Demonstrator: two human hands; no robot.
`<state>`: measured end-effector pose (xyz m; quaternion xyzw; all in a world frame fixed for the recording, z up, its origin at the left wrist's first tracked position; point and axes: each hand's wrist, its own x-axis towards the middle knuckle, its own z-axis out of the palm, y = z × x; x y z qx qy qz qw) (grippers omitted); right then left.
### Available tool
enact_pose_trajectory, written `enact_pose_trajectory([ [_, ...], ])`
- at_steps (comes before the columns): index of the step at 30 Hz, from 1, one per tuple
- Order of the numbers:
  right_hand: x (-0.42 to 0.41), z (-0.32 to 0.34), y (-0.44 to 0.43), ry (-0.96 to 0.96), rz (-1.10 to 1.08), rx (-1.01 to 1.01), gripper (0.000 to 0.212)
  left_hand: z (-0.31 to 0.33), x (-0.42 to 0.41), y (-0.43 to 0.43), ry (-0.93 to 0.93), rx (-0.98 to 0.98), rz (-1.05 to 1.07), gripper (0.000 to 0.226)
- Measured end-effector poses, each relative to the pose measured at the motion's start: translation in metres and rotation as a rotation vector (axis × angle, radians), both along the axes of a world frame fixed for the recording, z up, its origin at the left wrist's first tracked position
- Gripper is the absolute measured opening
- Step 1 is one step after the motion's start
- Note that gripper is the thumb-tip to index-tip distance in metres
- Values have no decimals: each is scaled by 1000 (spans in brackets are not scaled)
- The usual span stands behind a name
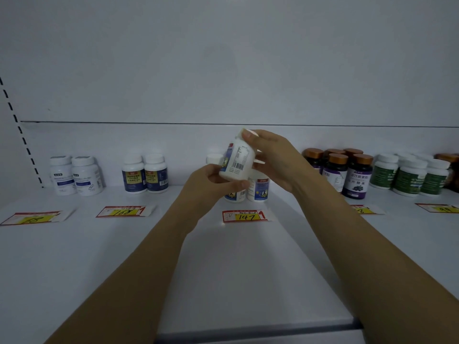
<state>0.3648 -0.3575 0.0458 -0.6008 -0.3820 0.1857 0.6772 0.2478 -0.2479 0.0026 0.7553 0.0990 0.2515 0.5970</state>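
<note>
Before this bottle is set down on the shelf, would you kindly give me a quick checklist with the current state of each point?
1. Grip: left hand and right hand both hold the white bottle: ok.
2. Bottle upright: tilted, top leaning right: not ok.
3. Closure tight: right fingers cover the top: cannot tell.
4. Free spot: bare shelf in front of the matching bottles, by the 147 price tag: ok.
5. Front label forward: barcode side faces the camera: not ok.

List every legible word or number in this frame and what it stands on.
"147", red "1": centre price tag.
"168", last digit unsure: price tag to its left.
On the held bottle: a barcode; print too small.
All else: too blurred.
</note>
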Motion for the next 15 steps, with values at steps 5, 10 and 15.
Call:
enact_pose_trajectory([
  [5,4,-1,-4,40,15,22,25,0,0,0,15,-17,-51,23],
  [10,2,0,-1,37,35,-1,40,1,-1,-2,-8,-3,-1,31],
  [15,2,0,-3,-3,-4,-15,33,2,-2,-2,8,10,2,30],
])
